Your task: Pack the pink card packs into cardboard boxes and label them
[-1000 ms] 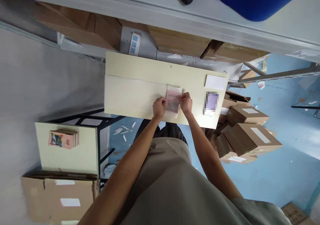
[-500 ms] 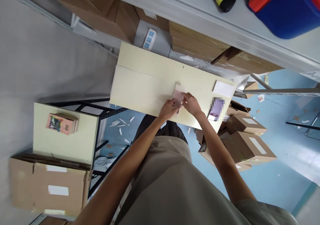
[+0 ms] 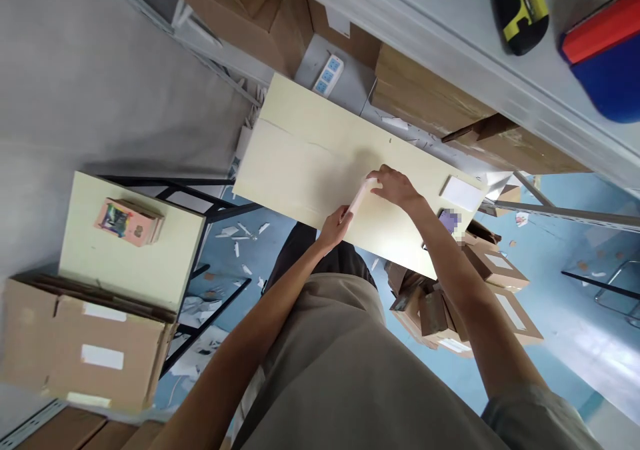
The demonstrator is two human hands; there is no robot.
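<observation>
A thin pale pink paper piece [image 3: 361, 195] is held over the pale yellow tabletop [image 3: 320, 123], tilted so that it shows as a narrow strip. My left hand [image 3: 334, 229] grips its lower end, close to the table's front edge. At the upper end, the fingers of my right hand [image 3: 394, 185] are bent around it in a pinch. Whether it is a single sheet or a booklet cannot be made out. To the right of my right hand lie a white flat block [image 3: 460, 193] and a partly blurred purple item [image 3: 449, 221].
A stack of pink printed books [image 3: 129, 222] rests on a side table [image 3: 135, 270] at left. Cardboard boxes [image 3: 430, 90] line the back; more boxes [image 3: 500, 263] stand at right. A power strip [image 3: 329, 75] lies behind the table. Above runs a shelf with a yellow-black cutter [image 3: 523, 10].
The pink paper piece has gone from showing its face to being tilted nearly edge-on. My right hand has risen to its upper end, and the left has shifted slightly lower. The view has turned.
</observation>
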